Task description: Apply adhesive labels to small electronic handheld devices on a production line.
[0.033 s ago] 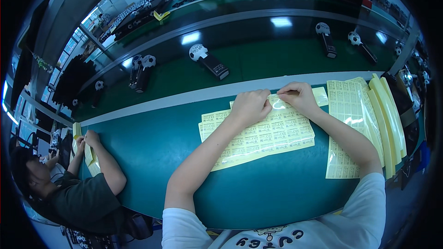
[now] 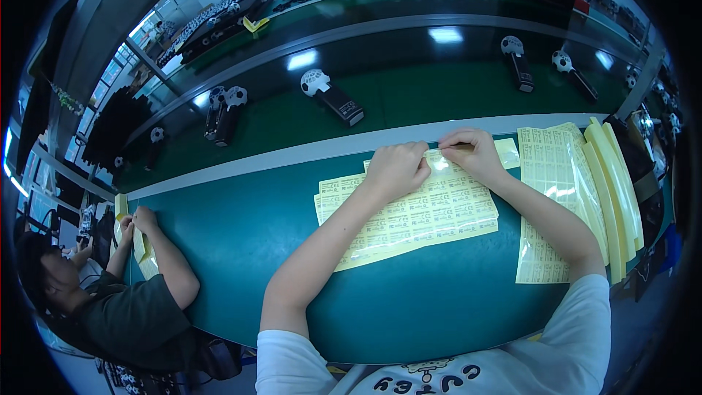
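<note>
The left hand (image 2: 396,171) partly hides the yellow label sheets (image 2: 446,213).

On the table (image 2: 241,249), overlapping label sheets (image 2: 439,212) lie near the middle, with a sheet pile (image 2: 552,219) to their right. A co-worker (image 2: 131,329) is at the left. Behind the table, devices (image 2: 340,106) lie scattered along a second surface (image 2: 424,80).

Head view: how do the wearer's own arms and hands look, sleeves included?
The left hand and right hand are both bare, with no gloves, and no watch or bracelet shows on either wrist. The left forearm and right forearm are uncovered, with no cables. Short, loose pale sleeves end above the elbows.
</note>
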A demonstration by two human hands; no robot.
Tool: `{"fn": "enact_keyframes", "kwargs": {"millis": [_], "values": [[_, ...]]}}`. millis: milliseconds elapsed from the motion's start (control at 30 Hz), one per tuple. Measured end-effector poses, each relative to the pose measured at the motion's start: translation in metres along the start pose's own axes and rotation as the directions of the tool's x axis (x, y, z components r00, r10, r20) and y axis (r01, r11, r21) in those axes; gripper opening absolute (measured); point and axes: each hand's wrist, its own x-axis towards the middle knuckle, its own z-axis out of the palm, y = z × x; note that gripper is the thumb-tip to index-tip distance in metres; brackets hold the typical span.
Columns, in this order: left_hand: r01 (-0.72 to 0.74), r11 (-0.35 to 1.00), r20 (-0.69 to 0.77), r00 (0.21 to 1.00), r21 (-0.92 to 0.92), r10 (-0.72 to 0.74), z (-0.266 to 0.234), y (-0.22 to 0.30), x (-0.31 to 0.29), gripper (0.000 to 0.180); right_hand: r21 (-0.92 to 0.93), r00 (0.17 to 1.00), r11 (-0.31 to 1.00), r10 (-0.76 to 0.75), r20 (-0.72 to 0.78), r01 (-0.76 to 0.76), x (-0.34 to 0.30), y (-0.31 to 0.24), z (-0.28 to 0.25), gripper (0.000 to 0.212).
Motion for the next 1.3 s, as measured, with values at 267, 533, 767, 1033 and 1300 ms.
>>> {"fn": "enact_keyframes", "kwargs": {"millis": [267,533,767,1033,1300], "values": [[-0.018,0.998,0.014,1.0,0.052,0.017,-0.0003,-0.0023,-0.0001,0.018,0.105,0.993,0.989,-0.097,-0.063,0.103,0.0035,0.0035,-0.0014,0.006],[-0.02,0.999,0.03,0.999,0.048,0.018,-0.0005,-0.0009,0.0014,0.018,0.341,0.993,0.94,0.042,-0.114,-0.001,0.0025,0.0075,-0.0004,0.008],[-0.036,0.997,0.015,0.999,0.068,0.035,0.0009,-0.002,0.0007,0.018,0.344,0.995,0.939,0.04,-0.09,-0.006,0.0031,0.0083,-0.0017,0.01],[-0.044,0.996,0.002,0.999,0.081,0.044,0.0005,-0.0013,0.0001,0.019,0.358,0.997,0.933,0.057,-0.056,-0.034,0.0028,0.0071,-0.0011,0.011],[-0.035,0.996,0.028,0.999,0.078,0.033,0.0007,-0.0018,0.0013,0.02,0.361,0.994,0.929,0.098,-0.039,-0.077,0.0032,0.0051,-0.0014,0.01]]}}
